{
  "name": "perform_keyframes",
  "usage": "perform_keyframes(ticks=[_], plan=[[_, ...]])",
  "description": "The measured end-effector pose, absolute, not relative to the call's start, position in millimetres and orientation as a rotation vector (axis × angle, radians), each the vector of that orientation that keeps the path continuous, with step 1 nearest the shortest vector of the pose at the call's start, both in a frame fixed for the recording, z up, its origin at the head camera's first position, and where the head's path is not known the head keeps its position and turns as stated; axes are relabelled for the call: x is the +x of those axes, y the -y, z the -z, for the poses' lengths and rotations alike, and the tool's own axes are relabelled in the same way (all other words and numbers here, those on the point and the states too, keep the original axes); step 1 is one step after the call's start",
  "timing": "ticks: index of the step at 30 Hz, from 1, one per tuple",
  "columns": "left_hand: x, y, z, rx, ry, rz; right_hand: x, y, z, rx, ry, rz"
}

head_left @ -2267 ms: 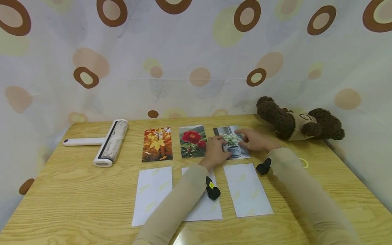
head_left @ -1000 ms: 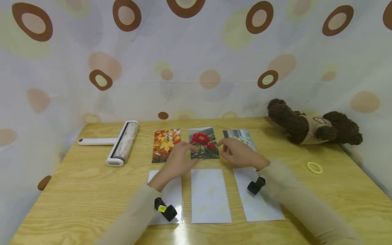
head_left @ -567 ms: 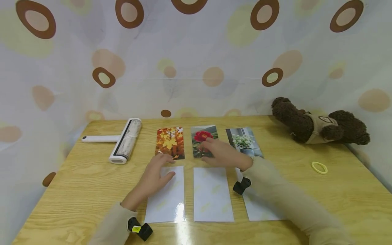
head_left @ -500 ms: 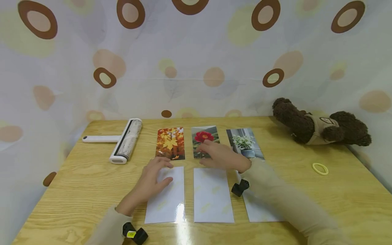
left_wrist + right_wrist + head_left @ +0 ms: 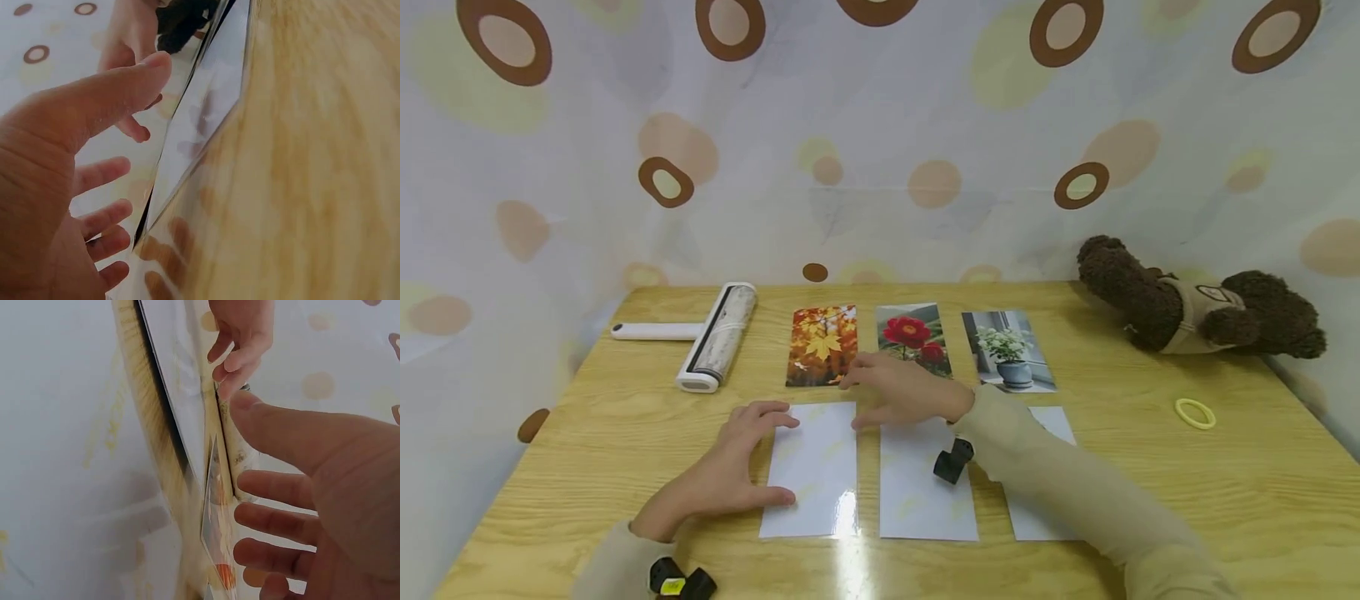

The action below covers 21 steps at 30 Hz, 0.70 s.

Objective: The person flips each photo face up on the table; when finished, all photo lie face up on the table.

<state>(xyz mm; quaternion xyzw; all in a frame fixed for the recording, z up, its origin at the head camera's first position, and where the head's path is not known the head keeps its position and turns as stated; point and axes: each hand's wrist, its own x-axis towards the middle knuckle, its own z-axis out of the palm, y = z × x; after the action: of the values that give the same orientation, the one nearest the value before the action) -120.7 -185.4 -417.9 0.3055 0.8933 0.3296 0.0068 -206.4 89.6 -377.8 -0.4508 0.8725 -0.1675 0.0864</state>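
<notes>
Three white sheets with faint yellow marks lie side by side on the table. At the left sheet point(image 5: 816, 475), my left hand point(image 5: 733, 467) is spread, fingertips and thumb over its left edge. My right hand point(image 5: 906, 390) reaches left over the top of the middle sheet point(image 5: 917, 508), its fingers apart and holding nothing, near the left sheet's upper right corner. My right sleeve partly covers the right sheet point(image 5: 1037, 521). Behind them lie three photos: yellow maple leaves point(image 5: 812, 346), red flowers point(image 5: 910, 329) partly hidden by my right hand, and a white-flowered potted plant point(image 5: 1011, 350).
A white lint roller point(image 5: 721, 337) lies at the back left of the wooden table point(image 5: 625, 467). A brown teddy bear point(image 5: 1202, 312) lies on its side at the back right, with a yellow ring point(image 5: 1195, 414) in front of it.
From the plant photo, both hands have moved left and nearer, past the flower photo, to the left sheet. The photos and sheets keep their places; the head view has shifted slightly.
</notes>
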Motion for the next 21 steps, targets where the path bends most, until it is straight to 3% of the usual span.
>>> perform_keyframes(ticks=[21], plan=[[-122.3, 190.4, 422.8, 0.951, -2.779, -0.991, -190.9, -52.2, 378.5, -1.061, -2.623, 0.195]])
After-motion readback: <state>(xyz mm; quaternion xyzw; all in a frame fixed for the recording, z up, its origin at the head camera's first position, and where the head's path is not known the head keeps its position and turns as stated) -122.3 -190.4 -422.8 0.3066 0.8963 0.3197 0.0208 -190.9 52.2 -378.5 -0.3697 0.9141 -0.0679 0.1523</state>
